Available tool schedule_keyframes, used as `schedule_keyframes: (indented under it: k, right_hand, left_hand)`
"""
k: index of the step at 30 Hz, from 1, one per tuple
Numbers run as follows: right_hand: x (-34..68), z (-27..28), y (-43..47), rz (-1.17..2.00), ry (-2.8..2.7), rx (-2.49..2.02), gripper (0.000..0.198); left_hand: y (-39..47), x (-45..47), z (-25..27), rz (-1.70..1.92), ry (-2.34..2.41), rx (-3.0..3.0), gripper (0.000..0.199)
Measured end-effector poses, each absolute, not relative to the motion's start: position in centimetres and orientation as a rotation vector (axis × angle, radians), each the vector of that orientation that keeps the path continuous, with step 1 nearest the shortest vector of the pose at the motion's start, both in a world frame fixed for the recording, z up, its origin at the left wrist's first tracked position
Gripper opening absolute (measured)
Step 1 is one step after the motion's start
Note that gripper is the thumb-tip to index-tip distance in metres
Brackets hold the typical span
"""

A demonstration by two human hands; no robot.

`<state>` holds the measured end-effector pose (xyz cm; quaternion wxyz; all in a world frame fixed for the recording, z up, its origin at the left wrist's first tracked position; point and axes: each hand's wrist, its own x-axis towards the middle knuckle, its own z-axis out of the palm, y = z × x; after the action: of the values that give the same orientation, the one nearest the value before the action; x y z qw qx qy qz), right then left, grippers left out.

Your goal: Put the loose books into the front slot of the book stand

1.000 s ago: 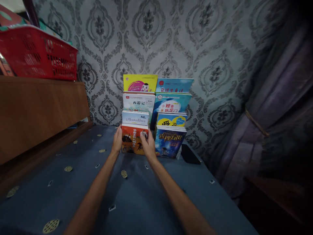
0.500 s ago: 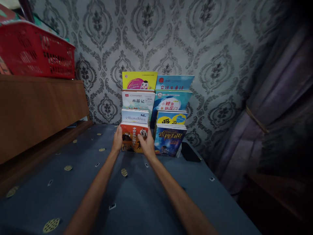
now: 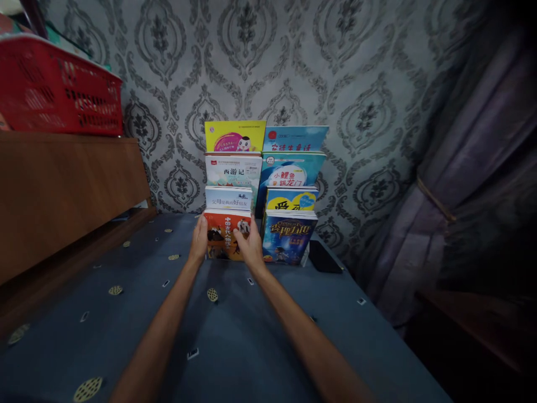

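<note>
Two columns of children's books stand in tiers against the wall, covers facing me. My left hand (image 3: 198,239) grips the left edge of the front-left orange-red book (image 3: 217,228). My right hand (image 3: 251,246) holds the same book by its right edge, thumb across the cover and fingers hidden. Behind it rise a pale blue-white book (image 3: 229,198), a white book (image 3: 232,172) and a yellow book (image 3: 222,134). In the right column, a dark blue book (image 3: 287,238) is in front of a yellow-and-blue book (image 3: 289,199), a teal book (image 3: 312,165) and a light blue book (image 3: 310,136).
A dark flat object (image 3: 323,257) lies right of the books on the blue patterned bedding (image 3: 235,330). At left, a red plastic basket (image 3: 54,89) sits on a brown wooden cabinet (image 3: 71,190). A tied purple-grey curtain (image 3: 406,246) hangs at right; patterned wallpaper is behind.
The view has shifted a little, so everything sits slightly further left. Both hands keep their hold on the orange-red book, and the books keep their arrangement.
</note>
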<state>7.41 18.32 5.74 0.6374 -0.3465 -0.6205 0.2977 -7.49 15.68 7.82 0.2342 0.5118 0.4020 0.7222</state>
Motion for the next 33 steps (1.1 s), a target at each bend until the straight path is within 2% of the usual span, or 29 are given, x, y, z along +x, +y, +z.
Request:
schedule_keyframes:
  k: [9, 15, 18, 22, 28, 33]
  right_hand:
    - [7.7, 6.1, 17.9, 0.651, -1.39, -0.855, 0.078]
    - [8.9, 4.6, 15.5, 0.57, -1.489, -0.876, 0.075]
    - [11.3, 3.9, 13.2, 0.486, -1.566, -0.82, 0.062]
    - [17.5, 3.2, 11.0, 0.376, -1.64, -0.778, 0.032]
    - [27.8, 2.0, 12.5, 0.265, -1.348, -1.151, 0.031]
    - [26.6, 2.3, 12.0, 0.339, -1.49, -1.07, 0.031]
  left_hand:
    - [16.5, -8.6, 6.0, 1.995, 1.211, 1.275, 0.066]
    - [16.2, -9.3, 3.9, 2.01, 1.334, 1.214, 0.063]
    - [15.1, -9.6, 2.5, 1.954, 1.427, 1.246, 0.061]
    - [12.8, -10.3, 0.4, 1.848, 1.539, 1.333, 0.056]
    - [10.0, -10.6, -1.4, 1.662, 1.656, 1.389, 0.055]
    - [11.4, -10.2, 0.2, 1.828, 1.663, 1.39, 0.047]
